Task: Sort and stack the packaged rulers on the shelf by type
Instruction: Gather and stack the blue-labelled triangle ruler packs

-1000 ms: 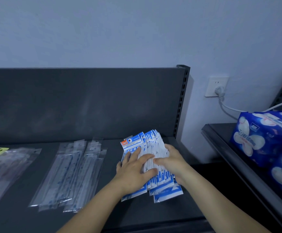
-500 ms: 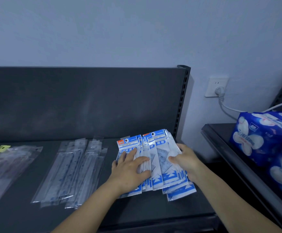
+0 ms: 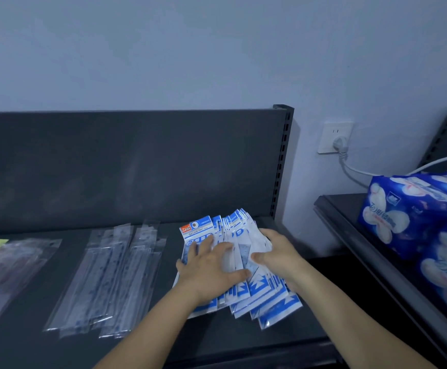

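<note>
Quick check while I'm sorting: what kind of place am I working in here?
Probably a small shop or its stockroom: a dark metal shelf with a slotted upright, blue-and-white ruler packs and clear ruler sleeves laid out in batches, and wrapped tissue packs on the next shelf.

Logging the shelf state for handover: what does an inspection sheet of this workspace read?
Surface: dark shelf, backboard behind.
Job's things: blue-and-white ruler packs fanned under both hands; clear-sleeved rulers piled left of them; clear packs far left.
Clutter: nothing seen.
Grippers: left hand flat on the packs; right hand grips their right edge.
Cables: white cord plugged into wall socket.
Surroundings: tissue packs on neighbouring shelf, right.
</note>
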